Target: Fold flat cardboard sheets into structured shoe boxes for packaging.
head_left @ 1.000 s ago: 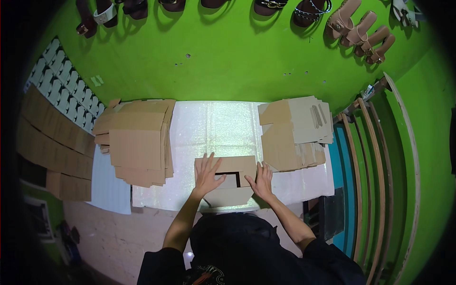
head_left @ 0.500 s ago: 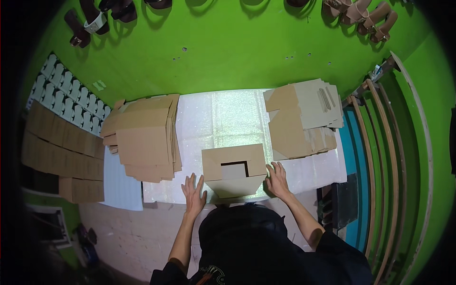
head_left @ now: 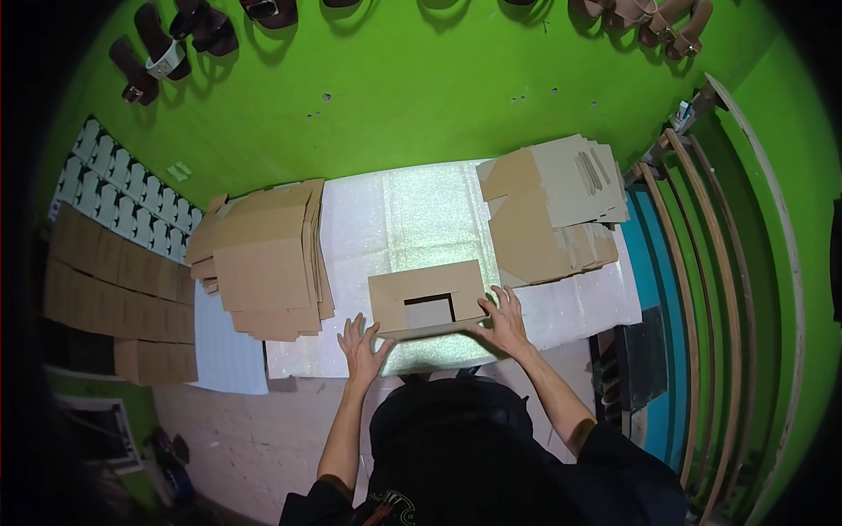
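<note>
A brown cardboard box [head_left: 427, 279] sits at the table's near edge, with a rectangular gap among its top flaps. Its front flap [head_left: 430, 331] stands raised, seen almost edge-on. Beside the left front corner is my left hand [head_left: 361, 352], fingers spread and thumb close to that flap. My right hand [head_left: 506, 324] is at the right front corner, its fingers apart; the thumb meets the flap's end and a fingertip reaches the box's right edge. Neither hand is wrapped round the box.
Flat cardboard pieces are stacked at the left [head_left: 267, 267] and right [head_left: 548, 215] of the shimmering white table cover [head_left: 355, 228]. Closed brown boxes [head_left: 114, 280] pile up farther left. Wooden rails [head_left: 715, 289] stand at the right; sandals [head_left: 203, 26] hang on the green wall.
The box's front flap, sloping down toward me before, has swung up. My right hand has moved inward onto the box's corner, and my left thumb has come closer to the flap. The view has shifted slightly.
</note>
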Demonstrator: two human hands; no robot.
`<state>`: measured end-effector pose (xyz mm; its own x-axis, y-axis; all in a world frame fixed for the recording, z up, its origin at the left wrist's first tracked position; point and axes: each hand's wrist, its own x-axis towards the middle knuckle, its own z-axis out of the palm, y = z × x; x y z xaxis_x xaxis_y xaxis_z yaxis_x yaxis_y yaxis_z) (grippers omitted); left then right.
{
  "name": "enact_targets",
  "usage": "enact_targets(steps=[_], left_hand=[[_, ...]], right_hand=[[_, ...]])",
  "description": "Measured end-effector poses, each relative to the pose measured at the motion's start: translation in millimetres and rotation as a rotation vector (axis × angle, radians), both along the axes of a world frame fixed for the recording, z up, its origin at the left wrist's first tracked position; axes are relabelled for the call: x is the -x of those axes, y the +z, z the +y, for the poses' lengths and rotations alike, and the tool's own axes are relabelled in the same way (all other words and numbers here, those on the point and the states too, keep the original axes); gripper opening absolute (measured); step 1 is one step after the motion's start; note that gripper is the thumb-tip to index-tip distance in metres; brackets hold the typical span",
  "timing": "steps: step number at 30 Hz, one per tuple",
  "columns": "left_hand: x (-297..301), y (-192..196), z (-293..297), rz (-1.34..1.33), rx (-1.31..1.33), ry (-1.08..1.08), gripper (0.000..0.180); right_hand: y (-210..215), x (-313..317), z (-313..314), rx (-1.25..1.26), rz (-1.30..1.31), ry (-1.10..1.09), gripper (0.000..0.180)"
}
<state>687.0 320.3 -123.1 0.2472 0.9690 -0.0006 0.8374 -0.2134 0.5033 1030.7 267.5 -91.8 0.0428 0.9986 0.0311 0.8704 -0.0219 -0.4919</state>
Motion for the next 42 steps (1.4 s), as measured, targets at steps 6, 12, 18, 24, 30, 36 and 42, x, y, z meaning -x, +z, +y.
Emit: enact_targets(steps=[6, 12, 18, 24, 30, 36, 42], left_hand=[[-19, -5, 17, -0.014, -0.035, 0.075, 0.061], [-28, 0, 20, -0.049, -0.036, 0.088, 0.073], [-36, 8, 19, -0.119, -0.061, -0.015, 0.063], [-49, 8, 13, 0.039, 0.036, -0.148, 0.057], [-53, 5, 19, -0.010, 0.050, -0.147, 0.055], [-52, 3, 24, -0.005, 0.091, -0.174, 0.053], [-35, -6, 41, -0.067, -0.020, -0.012, 0.064]], right_hand=[[-9, 9, 16, -0.055, -0.013, -0.078, 0.060], [-5, 30, 26, -0.067, -0.012, 0.106, 0.068], [-21, 45, 27, -0.010, -0.104, 0.194, 0.073], [-23, 48, 30, 0.002, -0.091, 0.169, 0.064], [-27, 46, 31, -0.017, -0.052, 0.160, 0.062], [-26, 43, 30, 0.000, -0.087, 0.179, 0.066], [-21, 25, 44, -0.094, -0.047, -0.014, 0.074]])
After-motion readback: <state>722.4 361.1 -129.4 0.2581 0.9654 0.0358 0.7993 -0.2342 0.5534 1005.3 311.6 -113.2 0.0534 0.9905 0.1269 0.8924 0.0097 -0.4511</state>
